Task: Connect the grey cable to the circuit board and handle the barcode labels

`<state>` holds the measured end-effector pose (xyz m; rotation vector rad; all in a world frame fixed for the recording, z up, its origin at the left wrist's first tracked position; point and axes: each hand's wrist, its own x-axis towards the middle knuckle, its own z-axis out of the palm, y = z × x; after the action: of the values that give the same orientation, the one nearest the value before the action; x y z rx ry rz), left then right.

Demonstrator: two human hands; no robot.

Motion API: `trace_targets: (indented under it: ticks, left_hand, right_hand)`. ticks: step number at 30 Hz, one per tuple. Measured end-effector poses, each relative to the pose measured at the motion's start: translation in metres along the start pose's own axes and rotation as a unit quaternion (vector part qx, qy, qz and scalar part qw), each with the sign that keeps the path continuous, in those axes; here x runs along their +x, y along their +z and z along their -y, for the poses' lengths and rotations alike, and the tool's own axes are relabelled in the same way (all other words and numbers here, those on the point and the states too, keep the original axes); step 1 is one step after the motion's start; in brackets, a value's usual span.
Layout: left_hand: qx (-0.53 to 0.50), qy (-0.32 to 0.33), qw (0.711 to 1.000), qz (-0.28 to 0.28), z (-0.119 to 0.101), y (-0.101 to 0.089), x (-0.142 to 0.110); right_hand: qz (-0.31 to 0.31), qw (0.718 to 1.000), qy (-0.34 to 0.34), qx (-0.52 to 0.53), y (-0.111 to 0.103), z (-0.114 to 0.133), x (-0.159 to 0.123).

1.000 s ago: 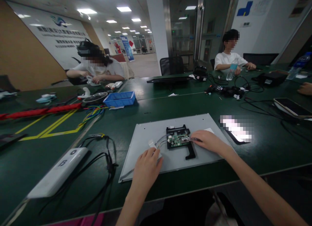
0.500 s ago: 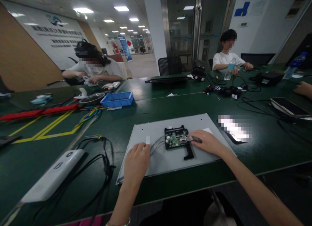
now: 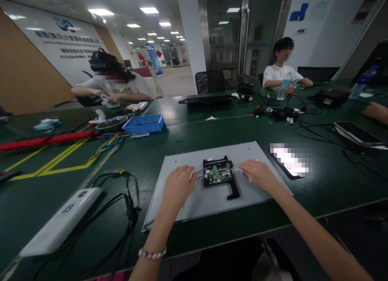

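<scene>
A green circuit board (image 3: 218, 175) lies in a black plastic frame (image 3: 233, 188) on a pale grey panel (image 3: 200, 204). My left hand (image 3: 178, 186) is just left of the board, fingers curled together where thin grey cables (image 3: 199, 174) run from the board's left side. Whether it grips the cables is hidden by the fingers. My right hand (image 3: 259, 174) hovers over the panel to the right of the frame, apart from it. Its fingertips are pinched, with something small and pale at them, too blurred to name.
A phone with a lit screen (image 3: 289, 162) lies right of the panel. At the left are a white power bank-like device (image 3: 62, 224) and black cables (image 3: 130, 204). A blue tray (image 3: 144, 124) stands farther back. Two people sit across the table; another person's hand (image 3: 376, 111) shows at right.
My right hand has drawn back from the board's right edge; the grey-and-dark piece at its fingertips there no longer shows. My left hand has moved up and right, closer to the board.
</scene>
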<state>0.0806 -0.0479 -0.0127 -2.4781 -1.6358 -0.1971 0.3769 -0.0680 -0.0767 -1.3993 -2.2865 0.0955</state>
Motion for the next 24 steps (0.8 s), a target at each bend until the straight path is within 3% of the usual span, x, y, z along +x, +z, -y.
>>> trace_targets:
  ticks: [4,9,15,24]
  left_hand:
    - [-0.003,0.050,0.999,0.008,-0.019,0.006,0.039]
    - [0.031,0.085,0.995,0.042,-0.034,0.023,0.073]
    - [0.036,0.092,0.994,0.054,-0.037,0.037,0.080]
    - [0.041,0.101,0.991,0.082,-0.037,0.033,0.088]
  right_hand:
    - [-0.036,0.997,0.066,-0.024,-0.003,-0.013,-0.004]
    - [-0.004,0.996,0.092,-0.007,0.000,-0.021,-0.008]
    - [-0.014,0.994,0.109,0.015,-0.004,-0.018,-0.009]
    - [-0.011,0.993,0.111,0.024,-0.001,-0.020,-0.011]
